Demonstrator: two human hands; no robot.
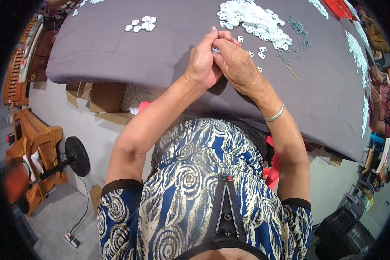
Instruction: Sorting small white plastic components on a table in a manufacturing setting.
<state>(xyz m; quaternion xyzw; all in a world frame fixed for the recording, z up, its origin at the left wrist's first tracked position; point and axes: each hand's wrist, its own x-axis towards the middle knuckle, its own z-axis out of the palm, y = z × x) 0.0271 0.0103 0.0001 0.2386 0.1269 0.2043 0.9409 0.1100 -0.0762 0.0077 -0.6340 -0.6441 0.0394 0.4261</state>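
My left hand and my right hand are pressed together above the near part of the cloth-covered table. Both are closed around a small white plastic piece, of which only a bit shows between thumb and fingers. Most of it is hidden by my fingers. Just beyond my hands lies a large heap of small white plastic pieces with holes. To its right is a pile of small grey nails. Several loose white pieces lie beside my right hand.
A thin yellowish stick lies right of my hands. A small group of finished-looking white pieces sits at the left. More white pieces line the right edge, near a red bag. Under the table stands an open cardboard box.
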